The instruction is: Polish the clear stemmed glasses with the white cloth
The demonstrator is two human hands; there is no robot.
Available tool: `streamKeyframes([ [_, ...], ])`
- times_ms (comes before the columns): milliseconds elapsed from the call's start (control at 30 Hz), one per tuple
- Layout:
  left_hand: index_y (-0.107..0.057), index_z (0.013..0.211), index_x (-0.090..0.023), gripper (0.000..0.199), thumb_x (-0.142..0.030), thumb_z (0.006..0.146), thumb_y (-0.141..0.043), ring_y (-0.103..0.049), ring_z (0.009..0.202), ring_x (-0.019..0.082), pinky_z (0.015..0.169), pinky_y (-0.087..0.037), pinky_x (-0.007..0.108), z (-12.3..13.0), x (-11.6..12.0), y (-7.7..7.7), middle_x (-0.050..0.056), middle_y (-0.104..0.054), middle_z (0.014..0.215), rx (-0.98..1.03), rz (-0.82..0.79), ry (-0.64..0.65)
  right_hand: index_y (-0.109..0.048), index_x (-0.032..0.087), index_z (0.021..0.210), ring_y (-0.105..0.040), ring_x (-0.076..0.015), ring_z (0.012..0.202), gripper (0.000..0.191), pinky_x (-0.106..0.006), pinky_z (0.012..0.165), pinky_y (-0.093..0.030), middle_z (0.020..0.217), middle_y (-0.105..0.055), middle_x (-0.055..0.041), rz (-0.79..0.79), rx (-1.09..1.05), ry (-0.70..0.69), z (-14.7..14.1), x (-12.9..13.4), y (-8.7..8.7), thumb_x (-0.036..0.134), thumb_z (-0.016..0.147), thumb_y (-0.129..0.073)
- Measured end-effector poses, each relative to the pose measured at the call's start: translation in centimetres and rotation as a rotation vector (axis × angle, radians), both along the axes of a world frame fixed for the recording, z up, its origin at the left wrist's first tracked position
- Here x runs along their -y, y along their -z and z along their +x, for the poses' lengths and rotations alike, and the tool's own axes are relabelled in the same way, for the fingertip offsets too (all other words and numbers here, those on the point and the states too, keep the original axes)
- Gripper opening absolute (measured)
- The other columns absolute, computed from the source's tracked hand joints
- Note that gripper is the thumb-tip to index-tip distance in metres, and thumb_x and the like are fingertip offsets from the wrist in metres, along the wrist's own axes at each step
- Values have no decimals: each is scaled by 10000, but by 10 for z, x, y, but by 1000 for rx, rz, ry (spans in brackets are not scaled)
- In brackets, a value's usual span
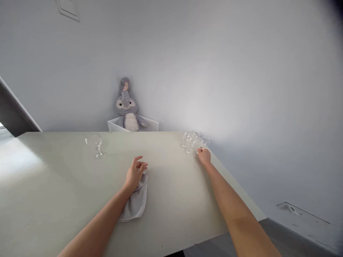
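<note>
With the counter (171, 214) read as a clock face, twelve at its far edge, a cluster of clear stemmed glasses (192, 141) is set near two o'clock, close to the right-hand edge; the cluster is reached by the right hand (204, 156), whose grip is narrowed, thumb and fingertips being brought together at the nearest glass; whether that glass is firmly held cannot be told, as the contact is partly hidden by the fingers. A lone stemmed glass (96, 142) is placed upright at ten o'clock, well apart from the cluster; a grey cloth (137, 201) is spread, loosely creased, near the middle; its upper part is covered by the left hand (136, 173), whose grip is partly opened, with the fingers loosely curled and nothing seen between them; whether the cloth is touched by that hand cannot be told. Beyond the twelve o'clock edge, a grey plush toy (131, 122) is seated in a white perforated basket (152, 125), backed by a pale wall (241, 71).
</note>
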State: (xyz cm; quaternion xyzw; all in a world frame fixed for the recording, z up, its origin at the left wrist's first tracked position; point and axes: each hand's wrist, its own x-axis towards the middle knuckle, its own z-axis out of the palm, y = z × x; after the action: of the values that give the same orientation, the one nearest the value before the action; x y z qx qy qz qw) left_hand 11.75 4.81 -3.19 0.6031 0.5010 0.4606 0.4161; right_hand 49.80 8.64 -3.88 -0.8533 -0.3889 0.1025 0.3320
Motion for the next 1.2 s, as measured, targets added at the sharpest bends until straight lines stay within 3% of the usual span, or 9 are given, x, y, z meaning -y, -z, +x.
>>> streamKeyframes([
  [267,-478,1079,-247,339,-367,763,-505,-615,734,153,732,-442,305,0,0,2,13,-642,816,65,-14,9,-616,162,697,-589,-197,692,272,-247,561,-365,725,-660,-88,-13,1,-15,-4,-15,3,359,765,-442],
  [400,-484,1073,-236,347,-334,746,-544,-599,742,151,730,-445,299,2,-1,7,20,-633,801,186,7,-26,-614,167,848,-585,-190,717,257,-243,582,-372,781,-659,-77,16,-8,-21,-5,-10,5,357,717,-499],
  [467,-476,1064,-227,350,-323,738,-562,-590,766,144,736,-455,293,0,-5,6,25,-620,812,339,44,-126,-583,164,959,-582,-184,722,321,-242,594,-376,810,-655,-75,33,-23,-18,-5,-2,7,335,694,-522],
  [533,-447,1073,-234,352,-316,749,-558,-585,779,126,753,-463,284,-9,-15,2,22,-601,836,585,49,-304,-552,150,1017,-574,-175,682,378,-246,583,-380,808,-648,-77,45,-50,-19,-4,8,7,330,685,-522],
  [633,-346,1164,-282,389,-335,804,-485,-593,760,95,765,-472,262,-37,-38,-9,21,-569,867,1049,-130,-565,-550,131,987,-532,-143,541,370,-247,515,-377,753,-633,-71,44,-120,-55,-4,25,5,327,676,-507],
  [800,-94,1321,-270,551,-541,852,-197,-609,867,157,700,-514,299,-90,-78,-26,135,-518,1038,1223,-248,-562,-575,133,850,-430,-89,412,277,-226,432,-343,634,-590,-32,38,-244,-183,-13,48,-3,315,653,-505],
  [900,-15,1323,-352,622,-633,803,-211,-594,953,196,683,-528,342,-108,-93,-30,160,-450,1162,1412,-226,-467,-592,147,761,-407,-75,403,237,-213,423,-326,584,-568,-8,24,-310,-298,-33,58,-11,344,654,-517],
  [1033,-244,1255,-281,611,-654,774,-298,-568,1015,220,729,-524,362,-121,-102,-32,178,-434,1183,1487,-138,-335,-592,156,740,-398,-67,429,222,-198,433,-309,578,-545,12,-87,-408,-613,-82,72,-22,356,701,-504],
  [1200,-350,1113,-237,458,-555,791,-422,-576,993,178,715,-534,282,-125,-101,-35,156,-424,1155,1536,-145,-404,-601,161,807,-463,-91,512,207,-199,494,-352,590,-535,17,-73,-342,-937,-168,90,-41,313,763,-468],
])
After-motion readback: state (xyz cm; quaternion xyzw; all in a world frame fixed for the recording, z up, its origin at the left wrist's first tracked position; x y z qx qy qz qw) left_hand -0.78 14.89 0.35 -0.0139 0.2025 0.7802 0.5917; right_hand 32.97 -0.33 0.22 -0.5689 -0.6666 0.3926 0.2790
